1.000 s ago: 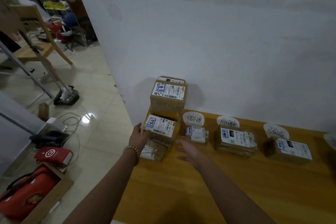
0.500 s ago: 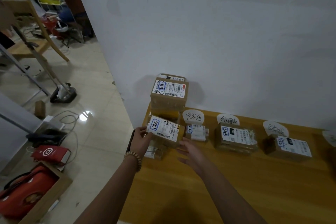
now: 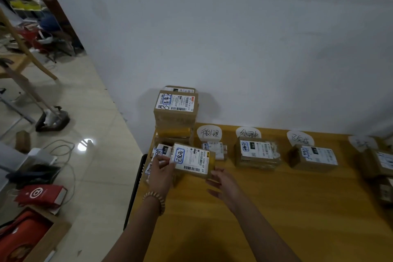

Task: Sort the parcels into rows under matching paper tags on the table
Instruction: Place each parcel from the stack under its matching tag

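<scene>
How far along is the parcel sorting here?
Early. Done: sorted parcels lie under all four paper tags. In hand: the left hand grips a labelled parcel, right hand touching its corner. Remaining: the stack by the wall and loose parcels beside it.

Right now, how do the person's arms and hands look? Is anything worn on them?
Both forearms are bare as far as the picture's edge, and no sleeves show. The left hand and the right hand have no gloves. A bead bracelet, light brown with round beads, circles the left wrist. The right wrist carries nothing, and I can see no ring.
</scene>
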